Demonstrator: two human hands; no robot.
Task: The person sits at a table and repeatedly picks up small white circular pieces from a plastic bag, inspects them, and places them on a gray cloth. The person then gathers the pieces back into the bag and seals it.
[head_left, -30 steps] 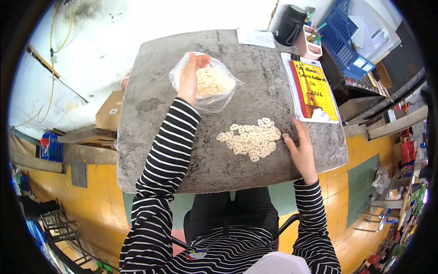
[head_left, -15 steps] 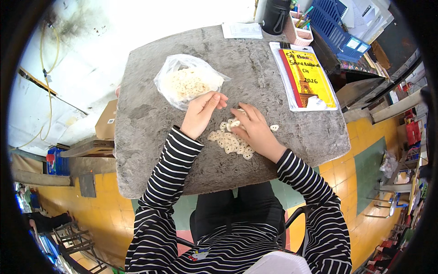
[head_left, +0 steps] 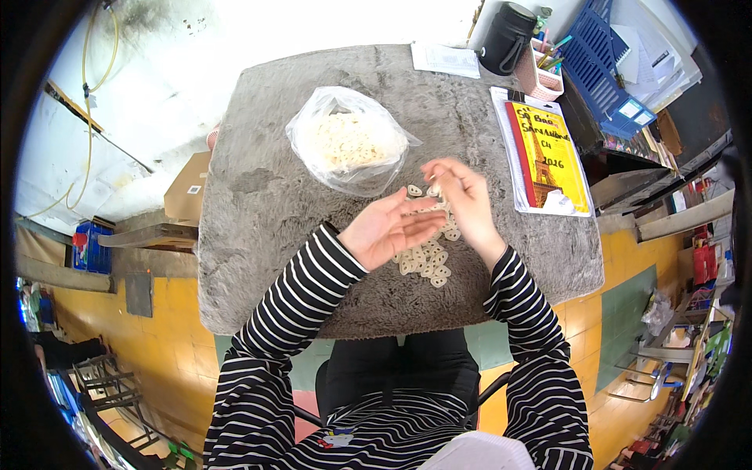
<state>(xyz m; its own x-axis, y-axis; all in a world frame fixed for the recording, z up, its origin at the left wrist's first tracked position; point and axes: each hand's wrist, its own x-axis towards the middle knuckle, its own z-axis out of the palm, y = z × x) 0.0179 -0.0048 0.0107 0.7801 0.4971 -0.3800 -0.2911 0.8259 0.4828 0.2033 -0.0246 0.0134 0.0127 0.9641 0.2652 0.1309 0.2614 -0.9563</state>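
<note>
Small cream flat pieces with holes [head_left: 423, 261] lie in a loose pile on the grey plush table cover. My left hand [head_left: 395, 227] is held over the pile, palm turned up and fingers stretched out, with nothing plainly in it. Just right of it, my right hand [head_left: 470, 202] has its fingers curled together, and a cream piece [head_left: 434, 190] shows at their tips. One more piece [head_left: 414, 190] lies beyond the left fingertips. Farther off, an open clear plastic bag [head_left: 352, 142] is filled with many such pieces. The hands partly cover the pile.
On the right of the table [head_left: 258, 258] lies a yellow and red booklet [head_left: 548, 157] in a clear sleeve. White papers [head_left: 445, 60], a black flask [head_left: 507, 37] and a pink pen basket [head_left: 539, 78] stand along the back. A blue rack [head_left: 599, 66] is beyond them.
My left hand has opened from loosely curled and moved right, over the pile. My right hand has lifted off the pile, its fingers now drawn together. The whole view has shifted slightly.
</note>
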